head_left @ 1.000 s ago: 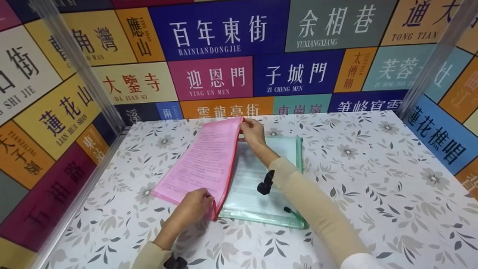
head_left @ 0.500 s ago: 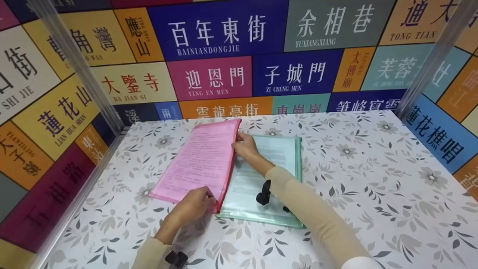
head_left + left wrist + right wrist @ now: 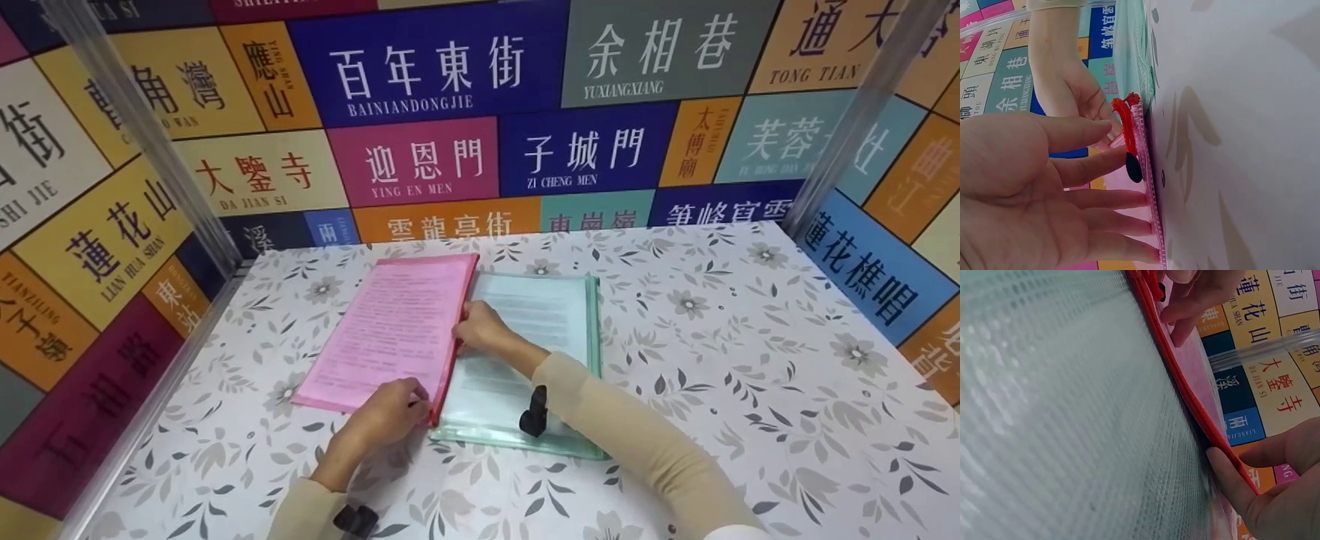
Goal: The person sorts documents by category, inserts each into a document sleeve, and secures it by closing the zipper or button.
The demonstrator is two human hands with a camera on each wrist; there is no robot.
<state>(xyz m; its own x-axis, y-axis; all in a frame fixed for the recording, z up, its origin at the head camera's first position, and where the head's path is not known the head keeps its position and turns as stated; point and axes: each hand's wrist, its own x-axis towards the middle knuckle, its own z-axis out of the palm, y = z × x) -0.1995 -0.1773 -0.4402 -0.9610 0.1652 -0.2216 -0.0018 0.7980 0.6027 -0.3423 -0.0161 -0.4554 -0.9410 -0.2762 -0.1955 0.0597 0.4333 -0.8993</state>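
Observation:
A pink zip document pouch (image 3: 382,322) with a red zip edge lies at an angle, holding a printed sheet. Its right side overlaps a green-edged clear zip pouch (image 3: 551,315), which also has printed paper inside. My right hand (image 3: 484,328) pinches the red zip edge (image 3: 1176,385) between thumb and finger, about midway along. At the near end, my left hand (image 3: 390,412) has its fingers extended, and some fingertips touch the pink pouch's near border in the left wrist view. A red cord zip pull (image 3: 1127,132) with a black tip hangs beside those fingers.
The pouches lie on a white table (image 3: 720,405) with a grey leaf-and-flower pattern. Panels of coloured signs (image 3: 420,161) stand along the back and both sides. Clear corner posts (image 3: 161,135) rise at the back corners.
My right hand has slid along the red zip edge from the far corner towards me. The pouch's lifted far corner has come down. My left hand stays near the lower end.

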